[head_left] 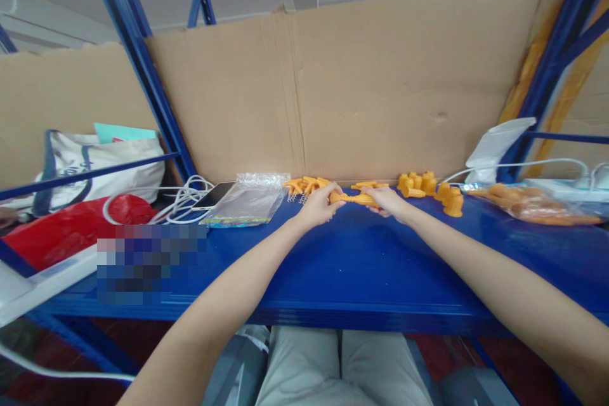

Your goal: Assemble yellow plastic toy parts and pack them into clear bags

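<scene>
Both my arms reach forward over a blue shelf (361,266). My left hand (318,204) and my right hand (387,201) are closed on the two ends of one long orange plastic part (354,199), held just above the shelf near its back. Behind my left hand lies a small heap of orange pieces (304,185) with little metal springs. More flat orange pieces (368,185) lie just behind the held part. To the right of my right hand stand several orange cup-shaped parts (419,183) and others (451,199).
A clear plastic bag (247,203) and a phone (214,195) with white cables (183,198) lie to the left. A bag of orange parts (533,204) lies at the right. Cardboard (380,82) walls the back. Blue rack posts (137,57) stand at both sides. A red bag (66,228) sits far left.
</scene>
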The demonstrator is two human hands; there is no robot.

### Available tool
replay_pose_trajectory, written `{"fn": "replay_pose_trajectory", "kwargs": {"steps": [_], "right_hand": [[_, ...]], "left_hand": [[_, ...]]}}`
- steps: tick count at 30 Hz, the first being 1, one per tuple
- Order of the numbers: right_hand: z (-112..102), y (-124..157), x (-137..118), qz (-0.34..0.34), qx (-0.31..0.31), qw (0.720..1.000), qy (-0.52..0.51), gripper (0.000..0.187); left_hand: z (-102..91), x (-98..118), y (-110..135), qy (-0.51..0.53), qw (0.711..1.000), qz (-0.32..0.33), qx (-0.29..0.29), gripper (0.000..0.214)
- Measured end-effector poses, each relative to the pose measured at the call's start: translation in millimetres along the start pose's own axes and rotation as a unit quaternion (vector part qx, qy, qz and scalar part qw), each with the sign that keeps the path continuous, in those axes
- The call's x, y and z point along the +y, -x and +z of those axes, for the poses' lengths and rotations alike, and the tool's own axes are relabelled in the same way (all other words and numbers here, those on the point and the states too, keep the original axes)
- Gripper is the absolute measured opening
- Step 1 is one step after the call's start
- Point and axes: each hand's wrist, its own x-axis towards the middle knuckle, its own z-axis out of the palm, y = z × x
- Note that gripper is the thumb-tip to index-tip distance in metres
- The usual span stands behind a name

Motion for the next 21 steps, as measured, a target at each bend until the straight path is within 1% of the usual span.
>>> {"fn": "replay_pose_trajectory", "kwargs": {"steps": [4,8,11,17,21], "right_hand": [[-7,8,-6,-0.010,-0.026,0.999,-0.035,0.042],[-15,12,-8,0.014,-0.089,0.992,-0.088,0.029],[-19,13,-7,0.011,-0.121,0.984,-0.130,0.022],[-21,12,-4,0.004,-0.123,0.979,-0.163,0.017],[-21,7,-2,-0.002,-0.127,0.976,-0.180,0.016]], "left_hand": [[0.9,-1,0,0.028,0.999,-0.030,-0.001,0.016],[-1.4,-1,0,0.031,0.998,-0.054,0.000,0.015],[-3.0,-3,0,0.023,0.998,-0.062,0.002,0.016],[-4.4,-9,-3,0.007,0.997,-0.077,0.013,0.018],[-6.1,-16,-7,-0.024,0.998,-0.055,0.025,0.018]]}}
